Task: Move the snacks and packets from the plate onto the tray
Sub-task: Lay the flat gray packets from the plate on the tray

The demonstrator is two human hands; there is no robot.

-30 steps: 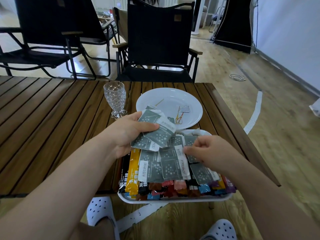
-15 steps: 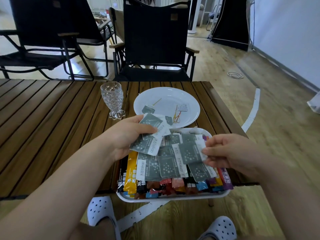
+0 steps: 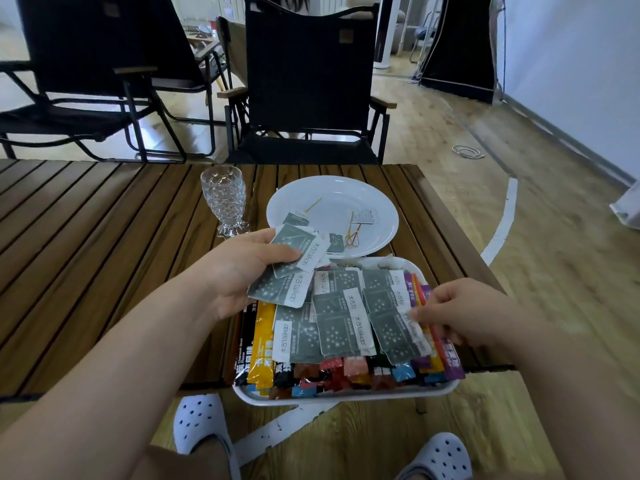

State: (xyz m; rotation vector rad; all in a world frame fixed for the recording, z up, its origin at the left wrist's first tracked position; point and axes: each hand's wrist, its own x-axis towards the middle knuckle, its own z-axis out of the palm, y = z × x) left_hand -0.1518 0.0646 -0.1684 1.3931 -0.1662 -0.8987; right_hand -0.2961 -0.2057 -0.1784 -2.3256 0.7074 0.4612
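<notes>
Slatted wooden table (image 3: 104, 237) before me, black folding chairs (image 3: 311, 81) beyond it, pale wood floor (image 3: 519, 271) on my right, white wall (image 3: 571, 64), soft daylight

One view only, riding on my head, wide-angle, tipped forward and down over the near edge of the table (image 3: 104, 254). The tray (image 3: 346, 398) sits close below me, chairs (image 3: 311, 81) far up top, my shoes (image 3: 199, 422) at the bottom edge.
</notes>
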